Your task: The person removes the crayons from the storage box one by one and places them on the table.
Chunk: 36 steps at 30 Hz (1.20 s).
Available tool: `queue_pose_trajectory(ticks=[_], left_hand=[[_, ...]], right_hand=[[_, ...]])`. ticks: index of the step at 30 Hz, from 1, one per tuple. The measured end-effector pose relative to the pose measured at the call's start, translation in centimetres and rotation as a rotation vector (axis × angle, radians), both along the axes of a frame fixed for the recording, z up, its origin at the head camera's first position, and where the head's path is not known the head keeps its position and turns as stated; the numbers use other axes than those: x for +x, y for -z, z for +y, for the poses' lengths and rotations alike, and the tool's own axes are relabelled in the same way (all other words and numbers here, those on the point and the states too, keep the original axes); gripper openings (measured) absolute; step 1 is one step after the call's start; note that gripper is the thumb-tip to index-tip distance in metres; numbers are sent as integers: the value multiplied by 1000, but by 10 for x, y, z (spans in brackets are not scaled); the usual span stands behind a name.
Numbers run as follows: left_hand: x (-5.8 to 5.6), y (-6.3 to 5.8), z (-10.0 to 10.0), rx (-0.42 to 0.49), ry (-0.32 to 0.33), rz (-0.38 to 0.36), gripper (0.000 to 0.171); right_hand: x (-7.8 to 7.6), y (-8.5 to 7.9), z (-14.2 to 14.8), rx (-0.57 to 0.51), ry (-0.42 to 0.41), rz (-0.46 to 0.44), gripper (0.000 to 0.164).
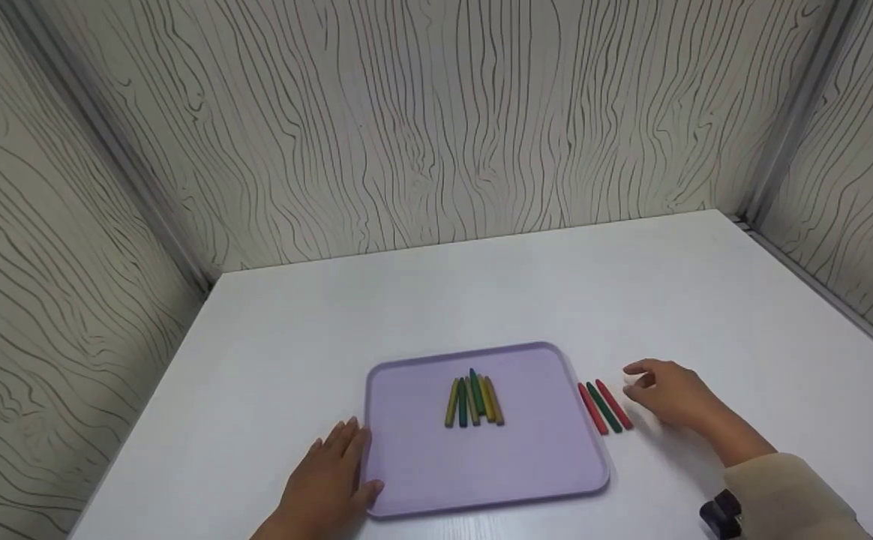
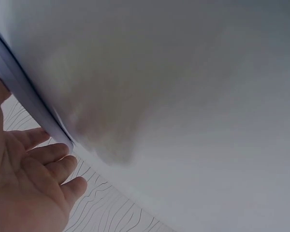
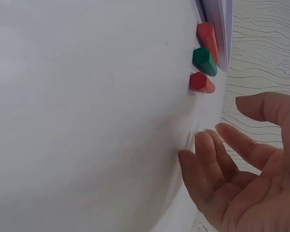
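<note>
Your left hand (image 1: 331,476) lies flat on the white table (image 1: 436,300) at the near left corner of the lilac tray (image 1: 549,450), fingers straight and a little spread, the thumb touching the tray's rim; it holds nothing. The left wrist view shows the same: open fingers (image 2: 43,154) just against the tray's edge (image 2: 24,92).

Your right hand (image 1: 669,394) hovers low over the table just right of three crayons (image 1: 605,406), which lie side by side on the bare table beside the tray's right edge: a red one, a green one, a red one. The fingers are loosely bent and apart, thumb and forefinger parted, closed on nothing. From the right wrist view you can see the three crayon ends (image 3: 204,60) lined up next to the tray, with your fingertips (image 3: 208,145) near them but not touching.

On the tray itself a small bunch of crayons (image 1: 474,401) lies close together near the middle, yellows and greens, roughly parallel and pointing away from you. I count about six, though they overlap too much to be sure.

As a judgement: if you are sorting by colour, the work looks partly done, with the yellows and greens on the tray and three crayons set out beside it. Which way the crayons are travelling cannot be told from this moment alone.
</note>
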<state>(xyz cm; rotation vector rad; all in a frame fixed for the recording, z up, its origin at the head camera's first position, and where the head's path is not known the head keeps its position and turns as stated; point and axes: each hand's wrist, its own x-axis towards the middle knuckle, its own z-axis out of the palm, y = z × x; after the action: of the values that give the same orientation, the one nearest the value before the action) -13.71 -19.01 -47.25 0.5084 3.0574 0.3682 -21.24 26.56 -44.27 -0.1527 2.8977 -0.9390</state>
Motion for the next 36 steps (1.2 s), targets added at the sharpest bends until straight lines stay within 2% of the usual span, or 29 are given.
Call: queue_pose_trajectory(ticks=[7, 13, 22, 36], left_hand=[[0, -1, -1, -5, 12, 12, 73], [-1, 0, -1, 9, -17, -40, 73], [-1, 2, 0, 4, -18, -26, 73], [-1, -1, 1, -15, -7, -20, 73]], right_hand=[[-3, -2, -2, 142, -9, 146, 49], [-3, -1, -11, 269, 24, 232, 61], [-7, -7, -30, 336, 27, 259, 70], [-11, -10, -61, 316, -11, 246, 70]])
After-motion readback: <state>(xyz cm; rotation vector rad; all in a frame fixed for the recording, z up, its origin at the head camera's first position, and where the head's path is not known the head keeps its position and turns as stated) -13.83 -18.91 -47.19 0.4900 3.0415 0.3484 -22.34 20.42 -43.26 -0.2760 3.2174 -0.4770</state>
